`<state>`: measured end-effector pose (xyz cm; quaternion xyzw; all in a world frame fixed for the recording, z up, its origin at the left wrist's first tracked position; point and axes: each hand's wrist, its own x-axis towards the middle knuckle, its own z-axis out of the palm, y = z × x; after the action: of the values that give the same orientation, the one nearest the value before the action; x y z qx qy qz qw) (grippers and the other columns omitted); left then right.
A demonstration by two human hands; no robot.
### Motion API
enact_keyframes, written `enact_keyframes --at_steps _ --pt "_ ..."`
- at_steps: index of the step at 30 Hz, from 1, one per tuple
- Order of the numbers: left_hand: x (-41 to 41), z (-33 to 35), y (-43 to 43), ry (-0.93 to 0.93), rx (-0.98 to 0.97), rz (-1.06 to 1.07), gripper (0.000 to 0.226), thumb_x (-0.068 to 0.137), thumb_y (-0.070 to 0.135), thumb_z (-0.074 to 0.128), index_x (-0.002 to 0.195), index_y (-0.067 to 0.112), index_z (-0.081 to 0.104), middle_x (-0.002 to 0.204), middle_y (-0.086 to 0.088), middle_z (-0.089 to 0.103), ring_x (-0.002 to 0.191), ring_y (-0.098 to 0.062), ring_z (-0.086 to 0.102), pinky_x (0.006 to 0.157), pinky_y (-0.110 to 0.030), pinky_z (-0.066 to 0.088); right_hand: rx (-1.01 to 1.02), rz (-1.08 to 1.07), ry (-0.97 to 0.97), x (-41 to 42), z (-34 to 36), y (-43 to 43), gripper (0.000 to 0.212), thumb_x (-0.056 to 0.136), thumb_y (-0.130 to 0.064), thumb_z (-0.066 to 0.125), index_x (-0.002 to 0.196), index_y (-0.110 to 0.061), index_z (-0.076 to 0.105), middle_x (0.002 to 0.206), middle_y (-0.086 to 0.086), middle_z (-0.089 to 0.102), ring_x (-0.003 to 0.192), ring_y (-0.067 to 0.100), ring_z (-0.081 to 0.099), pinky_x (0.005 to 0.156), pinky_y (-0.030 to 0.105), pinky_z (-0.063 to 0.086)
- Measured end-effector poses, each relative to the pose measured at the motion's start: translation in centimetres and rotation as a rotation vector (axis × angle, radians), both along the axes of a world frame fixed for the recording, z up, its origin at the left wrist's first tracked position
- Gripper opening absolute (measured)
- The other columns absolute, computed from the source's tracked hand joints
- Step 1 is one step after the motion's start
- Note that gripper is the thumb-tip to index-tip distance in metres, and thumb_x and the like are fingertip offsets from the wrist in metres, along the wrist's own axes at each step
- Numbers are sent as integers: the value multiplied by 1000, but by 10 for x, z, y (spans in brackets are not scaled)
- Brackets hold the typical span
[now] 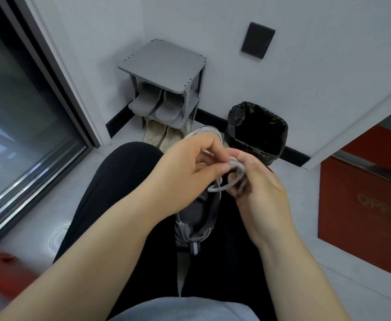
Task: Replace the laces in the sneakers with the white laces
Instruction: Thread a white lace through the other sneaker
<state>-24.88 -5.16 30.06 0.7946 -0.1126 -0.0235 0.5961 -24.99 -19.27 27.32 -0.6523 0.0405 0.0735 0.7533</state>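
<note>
A dark grey sneaker point(198, 218) lies between my thighs, heel toward me, its toe hidden under my hands. Both hands meet just above it. My left hand point(185, 167) pinches a grey lace point(230, 176) between thumb and fingers. My right hand point(257, 186) grips the bunched loops of the same lace. A loop of it hangs down over the shoe's opening. A coiled white lace point(56, 236) lies on the floor left of my left thigh.
A small grey shoe rack point(164, 63) with grey slippers stands against the far wall, beige slippers point(164, 135) beneath it. A black-lined bin point(257, 133) is to its right. A glass door point(16, 117) runs along the left, a red box point(363, 205) sits at right.
</note>
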Motion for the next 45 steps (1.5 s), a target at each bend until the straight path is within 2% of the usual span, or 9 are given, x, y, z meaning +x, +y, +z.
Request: enact_keyframes --at_steps 3,8,13,17,21,27,31,37,45 --pt "-6 -22 13 -139 477 111 15 77 16 72 70 25 62 67 18 54 66 4 52 59 -7 36 -86 26 -30 -6 -6 6 30 99 -27 38 112 -26 65 102 -7 67 96 1 62 83 20 48" --pt "-30 -47 22 -157 690 35 7 71 25 66 73 31 70 66 16 59 65 -4 53 57 -28 51 -518 149 -221 -20 -19 18 33 97 -27 44 129 -25 53 117 -14 47 110 -10 46 95 7 36" --pt "-35 -55 24 -146 711 -50 9 73 30 61 75 32 70 69 14 65 69 -8 57 61 -31 53 -660 116 -387 -25 -24 12 25 87 -13 64 112 -14 68 101 -15 48 95 -9 50 79 2 39" --pt "-26 -40 32 -38 532 101 14 70 27 76 74 31 64 70 12 59 68 1 53 62 -12 42 -883 118 -488 -22 -36 9 17 77 -13 73 93 -15 75 82 -10 52 74 6 56 68 14 46" --pt "-7 -28 30 -142 455 177 31 79 21 70 108 28 60 85 21 53 74 8 48 69 -4 37 -1018 238 -539 -25 -39 18 22 69 -8 75 86 -21 71 79 -7 61 72 11 60 69 20 44" --pt "16 -43 13 -278 653 -86 24 86 30 56 102 22 72 107 4 61 99 -14 47 85 -34 45 -1075 377 -488 -26 -36 20 16 85 -22 59 92 -16 72 89 1 67 81 17 63 70 22 47" --pt "7 -50 23 -456 657 -27 29 80 38 50 78 24 76 93 3 61 89 -9 39 68 -25 43 -1011 318 -510 -34 -37 8 24 82 -26 60 102 -21 72 106 -6 62 96 10 58 84 12 41" --pt "-13 -56 26 -490 819 -32 28 78 41 48 74 31 74 87 2 53 85 -13 36 69 -26 37 -1035 152 -447 -34 -29 -15 23 68 -25 81 83 -26 64 91 -18 43 84 0 46 71 8 37" --pt "-22 -64 19 -450 1036 -3 26 74 43 48 62 35 70 78 7 42 77 -13 30 67 -23 21 -732 111 -324 -34 -22 -23 14 72 -8 78 79 -20 75 83 -16 62 76 0 62 66 6 46"
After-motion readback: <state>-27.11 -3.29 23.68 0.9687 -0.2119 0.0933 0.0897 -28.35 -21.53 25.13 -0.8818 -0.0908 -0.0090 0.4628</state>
